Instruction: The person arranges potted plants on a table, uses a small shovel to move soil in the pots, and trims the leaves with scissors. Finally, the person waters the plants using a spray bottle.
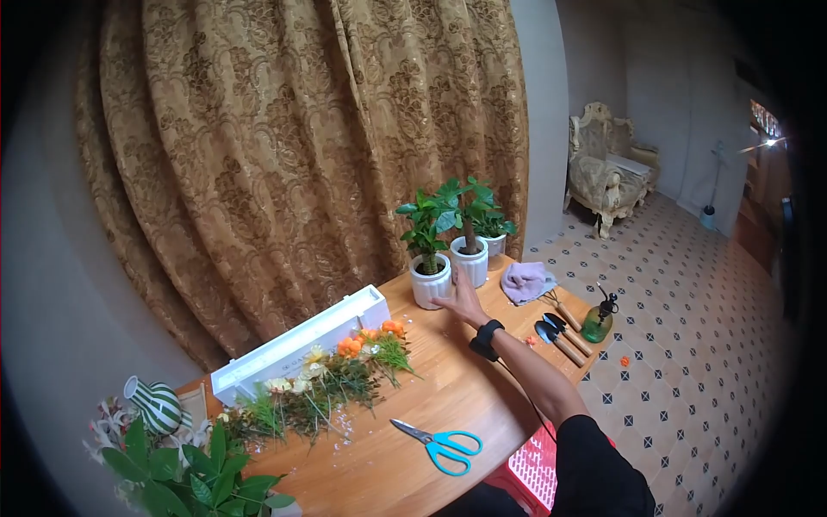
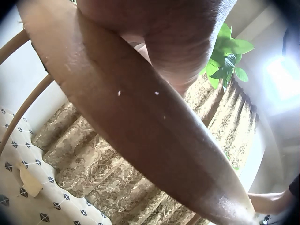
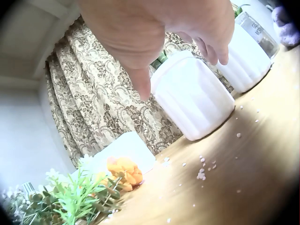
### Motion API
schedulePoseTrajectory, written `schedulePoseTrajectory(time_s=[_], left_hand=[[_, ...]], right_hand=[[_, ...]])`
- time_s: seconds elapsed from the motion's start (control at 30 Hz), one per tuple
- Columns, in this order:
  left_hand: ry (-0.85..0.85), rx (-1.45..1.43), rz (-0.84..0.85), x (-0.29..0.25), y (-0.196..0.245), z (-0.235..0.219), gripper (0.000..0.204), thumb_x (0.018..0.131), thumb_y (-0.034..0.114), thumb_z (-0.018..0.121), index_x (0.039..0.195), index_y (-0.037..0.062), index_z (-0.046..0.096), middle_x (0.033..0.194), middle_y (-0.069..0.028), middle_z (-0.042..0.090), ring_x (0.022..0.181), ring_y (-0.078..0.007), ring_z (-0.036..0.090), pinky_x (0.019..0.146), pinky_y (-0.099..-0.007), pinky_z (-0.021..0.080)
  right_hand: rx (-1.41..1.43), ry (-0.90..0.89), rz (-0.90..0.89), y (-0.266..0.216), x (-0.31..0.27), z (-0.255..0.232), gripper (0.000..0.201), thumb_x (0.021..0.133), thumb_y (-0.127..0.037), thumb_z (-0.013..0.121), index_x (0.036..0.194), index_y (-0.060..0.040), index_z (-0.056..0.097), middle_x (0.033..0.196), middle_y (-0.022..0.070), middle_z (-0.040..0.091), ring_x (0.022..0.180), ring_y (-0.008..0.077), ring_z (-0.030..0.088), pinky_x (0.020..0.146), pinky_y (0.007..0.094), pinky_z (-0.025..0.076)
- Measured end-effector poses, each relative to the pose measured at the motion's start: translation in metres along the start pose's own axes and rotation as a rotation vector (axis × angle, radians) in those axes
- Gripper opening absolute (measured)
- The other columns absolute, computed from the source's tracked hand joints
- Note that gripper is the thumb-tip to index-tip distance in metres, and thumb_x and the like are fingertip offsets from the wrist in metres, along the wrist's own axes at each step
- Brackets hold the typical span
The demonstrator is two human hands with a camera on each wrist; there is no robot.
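Observation:
My right hand point(image 1: 465, 303) reaches to the white ribbed pot point(image 1: 431, 289) that holds a small leafy plant point(image 1: 422, 226). In the right wrist view its thumb point(image 3: 140, 84) lies along one side of that pot, while the fingers point(image 3: 218, 51) spread past the other side, overlapping a second white pot point(image 3: 246, 61). Both pots stand on the wooden table point(image 3: 253, 154). The left hand point(image 2: 164, 37) shows only in the left wrist view, above the table edge. Its fingers are mostly hidden, and green leaves point(image 2: 229, 54) appear behind it.
A white planter box point(image 1: 297, 345) lies behind cut flowers point(image 1: 319, 388). Blue-handled scissors point(image 1: 438, 445) rest near the front edge. At the right are a purple cloth point(image 1: 527, 283), small trowels point(image 1: 560, 339) and a green spray bottle point(image 1: 599, 320). A striped vase point(image 1: 158, 405) lies tilted at left.

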State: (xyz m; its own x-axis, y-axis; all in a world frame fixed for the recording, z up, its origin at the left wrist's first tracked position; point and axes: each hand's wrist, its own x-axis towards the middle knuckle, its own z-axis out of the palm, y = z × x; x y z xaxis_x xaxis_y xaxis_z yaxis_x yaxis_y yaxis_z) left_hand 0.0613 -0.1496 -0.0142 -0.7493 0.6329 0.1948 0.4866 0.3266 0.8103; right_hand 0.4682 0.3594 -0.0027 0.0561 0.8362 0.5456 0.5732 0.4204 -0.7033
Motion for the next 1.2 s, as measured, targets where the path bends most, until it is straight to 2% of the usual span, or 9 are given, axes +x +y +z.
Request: schedulePoseTrajectory(time_s=[0.17,0.37,0.6,0.83,0.9,0.97,1.07,1.17,1.2], left_hand=[[-0.001,0.020,0.032,0.002,-0.003,-0.003,0.106,0.076,0.041,0.087,0.153,-0.0036,0.029,0.155,-0.0259,0.037,0.141,-0.0376,0.039,0.118,-0.0461,0.029],[0.009,0.058,0.075,0.005,-0.003,-0.008,0.105,0.077,0.043,0.086,0.153,-0.0031,0.031,0.155,-0.0252,0.038,0.141,-0.0374,0.039,0.118,-0.0456,0.030],[0.035,0.154,0.151,0.010,0.004,-0.019,0.103,0.078,0.045,0.085,0.153,-0.0024,0.033,0.154,-0.0245,0.040,0.140,-0.0371,0.040,0.118,-0.0450,0.030],[0.023,0.191,0.200,0.019,0.002,-0.027,0.088,0.083,0.049,0.079,0.148,-0.0005,0.043,0.148,-0.0213,0.050,0.136,-0.0352,0.047,0.115,-0.0422,0.034],[-0.007,0.226,0.158,0.020,0.020,-0.030,0.084,0.085,0.047,0.077,0.146,-0.0009,0.045,0.147,-0.0209,0.051,0.135,-0.0349,0.048,0.114,-0.0421,0.035],[-0.187,-0.073,0.273,0.023,0.041,-0.035,0.068,0.088,0.033,0.078,0.141,-0.0013,0.051,0.140,-0.0190,0.057,0.131,-0.0328,0.051,0.112,-0.0416,0.038],[-0.195,-0.445,0.217,0.025,0.081,-0.018,0.055,0.088,0.018,0.079,0.134,-0.0012,0.056,0.132,-0.0161,0.061,0.124,-0.0296,0.056,0.107,-0.0390,0.043],[-0.196,-0.235,0.497,0.030,0.140,0.009,0.077,0.072,0.015,0.089,0.135,-0.0047,0.048,0.127,-0.0170,0.062,0.115,-0.0273,0.062,0.101,-0.0386,0.049],[-0.274,-0.295,0.406,0.038,0.153,0.019,0.077,0.070,0.014,0.089,0.133,-0.0052,0.049,0.125,-0.0167,0.063,0.113,-0.0265,0.063,0.099,-0.0381,0.050]], right_hand=[[-0.058,-0.022,0.037,-0.029,-0.027,-0.031,0.108,0.070,-0.042,0.089,0.147,0.0068,0.032,0.144,0.0286,0.045,0.137,0.0412,0.043,0.116,0.0449,0.036],[0.136,-0.204,-0.051,-0.095,-0.078,-0.067,0.092,0.080,-0.046,0.083,0.143,0.0066,0.041,0.140,0.0268,0.051,0.126,0.0342,0.055,0.104,0.0422,0.047],[0.241,-0.420,-0.077,-0.153,-0.142,-0.102,0.082,0.086,-0.038,0.080,0.146,0.0015,0.042,0.144,0.0184,0.050,0.133,0.0280,0.052,0.112,0.0408,0.043],[0.291,-0.393,-0.144,-0.170,-0.174,-0.125,0.070,0.088,-0.037,0.078,0.138,0.0028,0.052,0.136,0.0200,0.058,0.124,0.0308,0.058,0.104,0.0396,0.047],[0.293,-0.392,-0.152,-0.172,-0.184,-0.134,0.068,0.088,-0.036,0.078,0.137,0.0027,0.053,0.136,0.0197,0.058,0.123,0.0307,0.058,0.104,0.0394,0.047],[0.295,-0.418,-0.102,-0.175,-0.193,-0.142,0.062,0.087,-0.030,0.079,0.135,0.0015,0.055,0.133,0.0171,0.061,0.126,0.0280,0.059,0.108,0.0391,0.046],[0.318,-0.445,-0.076,-0.174,-0.209,-0.149,0.059,0.087,-0.028,0.079,0.133,0.0018,0.057,0.130,0.0177,0.064,0.123,0.0287,0.062,0.106,0.0390,0.047],[0.374,-0.434,-0.071,-0.170,-0.227,-0.153,0.057,0.088,-0.024,0.079,0.134,0.0011,0.058,0.124,0.0168,0.068,0.119,0.0279,0.065,0.103,0.0377,0.049],[0.395,-0.440,-0.058,-0.169,-0.233,-0.154,0.056,0.088,-0.022,0.079,0.134,0.0007,0.057,0.121,0.0164,0.069,0.117,0.0276,0.066,0.102,0.0372,0.050]])
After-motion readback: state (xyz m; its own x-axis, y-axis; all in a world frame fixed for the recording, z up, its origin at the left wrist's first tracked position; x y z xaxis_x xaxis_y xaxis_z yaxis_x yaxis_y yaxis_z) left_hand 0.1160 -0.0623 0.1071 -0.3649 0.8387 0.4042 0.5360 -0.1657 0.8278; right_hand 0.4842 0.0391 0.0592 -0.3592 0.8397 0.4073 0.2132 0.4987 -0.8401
